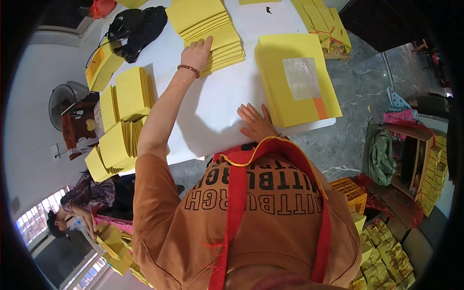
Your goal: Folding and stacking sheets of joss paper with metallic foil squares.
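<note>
Over a fanned-out row of folded yellow paper (224,41) at the far middle of the white table (205,111), my left hand (195,55) is closed, its fingers bent against the edges and one stretched further along the paper. The thumb is hidden. My right hand (257,123) lies open with spread fingers on the near tabletop. Just right of it stands a thick stack of large yellow paper sheets (270,82), topped by a clear-looking square patch (300,78) and an orange strip (320,108).
Piles of folded yellow paper (133,92) line the table's left side, below a black cloth-like bundle (145,31). A tied yellow bundle (333,34) sits at the far right corner. Beyond the left edge, another person (87,195) handles yellow paper. An orange crate (349,191) stands at right.
</note>
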A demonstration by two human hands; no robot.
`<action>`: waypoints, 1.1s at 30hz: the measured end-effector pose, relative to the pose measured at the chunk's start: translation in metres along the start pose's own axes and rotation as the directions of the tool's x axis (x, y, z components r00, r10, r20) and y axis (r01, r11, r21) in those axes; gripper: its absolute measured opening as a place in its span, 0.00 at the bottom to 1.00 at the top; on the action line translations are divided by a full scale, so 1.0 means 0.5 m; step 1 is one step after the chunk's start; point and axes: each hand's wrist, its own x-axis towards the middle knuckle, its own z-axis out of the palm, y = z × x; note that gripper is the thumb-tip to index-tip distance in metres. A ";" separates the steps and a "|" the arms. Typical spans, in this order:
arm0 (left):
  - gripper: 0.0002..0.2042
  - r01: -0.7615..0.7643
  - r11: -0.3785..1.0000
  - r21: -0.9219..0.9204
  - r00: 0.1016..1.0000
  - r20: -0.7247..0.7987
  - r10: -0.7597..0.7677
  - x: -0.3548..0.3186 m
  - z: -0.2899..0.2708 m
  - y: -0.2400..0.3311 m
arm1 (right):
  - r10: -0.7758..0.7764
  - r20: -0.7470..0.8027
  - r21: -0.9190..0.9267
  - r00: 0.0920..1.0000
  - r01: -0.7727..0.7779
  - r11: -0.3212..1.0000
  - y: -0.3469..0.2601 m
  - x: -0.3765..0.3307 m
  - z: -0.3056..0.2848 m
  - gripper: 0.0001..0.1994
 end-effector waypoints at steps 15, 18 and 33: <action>0.40 0.068 0.997 -0.037 0.833 0.552 -0.037 0.013 0.047 -0.003 | 0.090 0.261 0.003 0.961 -0.094 0.996 -0.027 0.012 -0.047 0.30; 0.42 0.124 0.992 -0.010 0.832 0.546 -0.099 -0.001 0.053 0.020 | -0.046 0.158 0.232 0.986 0.008 0.973 -0.054 0.010 -0.089 0.31; 0.45 0.065 0.988 -0.137 0.941 0.339 -0.015 0.008 0.047 -0.051 | 0.250 -0.104 0.565 0.963 -0.150 0.811 0.006 -0.162 -0.498 0.18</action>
